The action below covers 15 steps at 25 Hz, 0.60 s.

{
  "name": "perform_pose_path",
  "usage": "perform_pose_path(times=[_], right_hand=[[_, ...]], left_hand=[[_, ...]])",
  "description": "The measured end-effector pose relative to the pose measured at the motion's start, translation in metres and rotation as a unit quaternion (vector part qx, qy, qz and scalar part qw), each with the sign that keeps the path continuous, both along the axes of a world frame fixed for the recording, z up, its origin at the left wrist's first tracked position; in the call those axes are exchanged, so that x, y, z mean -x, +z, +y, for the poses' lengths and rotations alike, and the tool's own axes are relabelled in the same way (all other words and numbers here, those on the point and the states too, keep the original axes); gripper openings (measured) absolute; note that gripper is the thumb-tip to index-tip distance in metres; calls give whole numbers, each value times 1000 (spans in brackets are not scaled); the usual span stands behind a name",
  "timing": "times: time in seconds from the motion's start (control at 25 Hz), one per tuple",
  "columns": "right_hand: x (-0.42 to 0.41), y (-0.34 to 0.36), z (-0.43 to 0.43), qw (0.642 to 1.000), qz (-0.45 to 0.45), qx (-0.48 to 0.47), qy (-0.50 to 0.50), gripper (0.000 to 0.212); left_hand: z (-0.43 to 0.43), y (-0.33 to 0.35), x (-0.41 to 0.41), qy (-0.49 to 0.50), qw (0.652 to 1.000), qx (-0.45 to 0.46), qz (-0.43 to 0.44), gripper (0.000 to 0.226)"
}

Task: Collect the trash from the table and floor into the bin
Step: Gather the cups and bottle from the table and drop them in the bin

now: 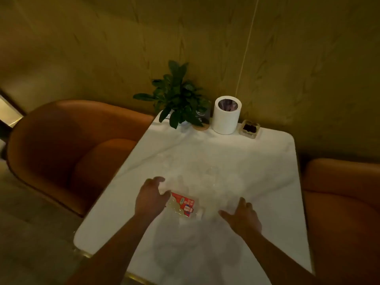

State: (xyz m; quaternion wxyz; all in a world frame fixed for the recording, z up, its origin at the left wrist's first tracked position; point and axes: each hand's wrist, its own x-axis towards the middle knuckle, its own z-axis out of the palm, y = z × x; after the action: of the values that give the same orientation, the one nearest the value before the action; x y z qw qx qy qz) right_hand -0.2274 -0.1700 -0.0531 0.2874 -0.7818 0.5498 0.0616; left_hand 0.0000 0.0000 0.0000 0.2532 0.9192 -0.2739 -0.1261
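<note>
A clear plastic bottle (183, 205) with a red label lies on its side on the white marble table (226, 161), near the front. My left hand (151, 197) curls over the bottle's left end, with fingers and thumb around it. My right hand (241, 218) lies palm down with its fingers spread, just right of the bottle's cap end, and holds nothing. A small white cylindrical bin (226, 116) with a liner stands at the table's far edge by the wall.
A potted plant (178, 97), a dark sign on a wooden base (202, 120) and a glass ashtray (250, 126) line the far edge beside the bin. Orange armchairs stand left (67, 145) and right (345, 202) of the table. A wood-panelled wall lies behind.
</note>
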Motion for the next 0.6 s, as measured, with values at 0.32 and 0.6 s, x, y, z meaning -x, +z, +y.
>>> perform_pose_path(times=[0.32, 0.6], right_hand=[[-16, -22, -2, 997, -2, -66, -36, 77], [-38, 13, 20, 987, -134, -26, -82, 74]], left_hand=[[-81, -25, -101, 27, 996, -86, 6, 99], [-100, -58, -154, -68, 988, -118, 73, 62]])
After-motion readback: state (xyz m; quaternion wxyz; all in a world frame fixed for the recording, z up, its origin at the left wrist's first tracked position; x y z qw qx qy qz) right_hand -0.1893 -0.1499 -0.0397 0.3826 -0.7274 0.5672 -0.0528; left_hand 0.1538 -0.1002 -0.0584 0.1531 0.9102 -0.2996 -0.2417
